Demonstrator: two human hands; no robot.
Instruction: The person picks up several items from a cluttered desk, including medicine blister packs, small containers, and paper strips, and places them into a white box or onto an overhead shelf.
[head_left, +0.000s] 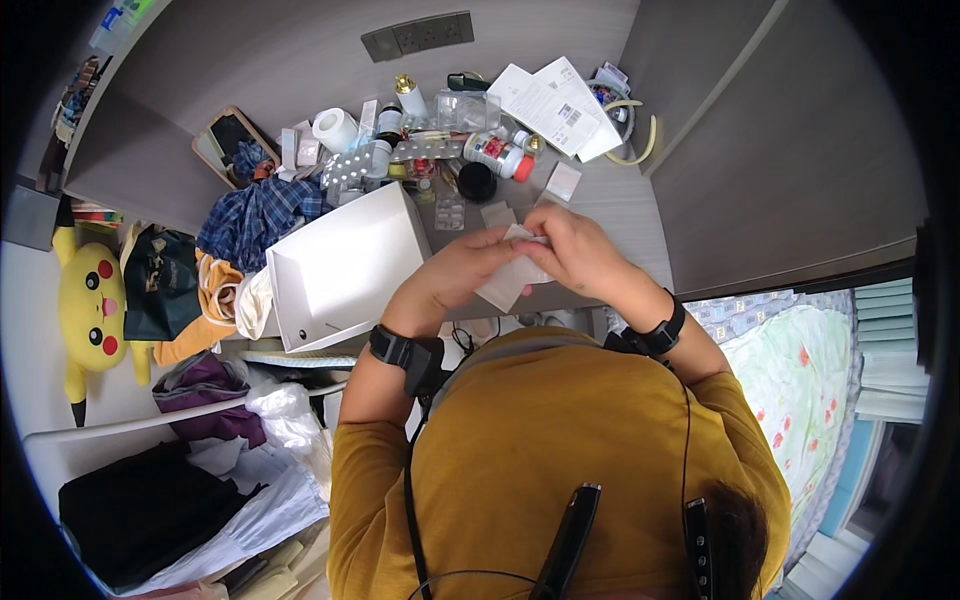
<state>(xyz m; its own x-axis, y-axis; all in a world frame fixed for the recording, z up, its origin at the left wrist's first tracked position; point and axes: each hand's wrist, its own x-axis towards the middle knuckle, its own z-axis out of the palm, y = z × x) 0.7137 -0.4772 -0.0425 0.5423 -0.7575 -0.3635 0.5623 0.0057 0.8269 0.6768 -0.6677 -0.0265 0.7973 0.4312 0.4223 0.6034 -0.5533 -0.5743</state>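
Both hands meet over the desk's front edge on thin whitish paper sheets (504, 289). My left hand (469, 266) grips them from the left, its thumb along the top. From the other side, my right hand (574, 244) pinches their upper corner between thumb and fingers. What the sheets are is not clear. A small pale box (562, 182) lies on the desk just beyond my right hand. Left of my hands stands a white open-topped box (352, 262), a small dark round item in its near corner. A blister pack (450, 212) and a black round jar lid (477, 182) lie just past them.
Across the back are a pill bottle with a red cap (499, 156), a white paper roll (335, 129), a clear plastic container (466, 111) and printed sheets (559, 109). Blue plaid cloth (259, 217) is heaped at left, near a yellow plush toy (91, 307). A cabinet panel (795, 150) bounds the right.
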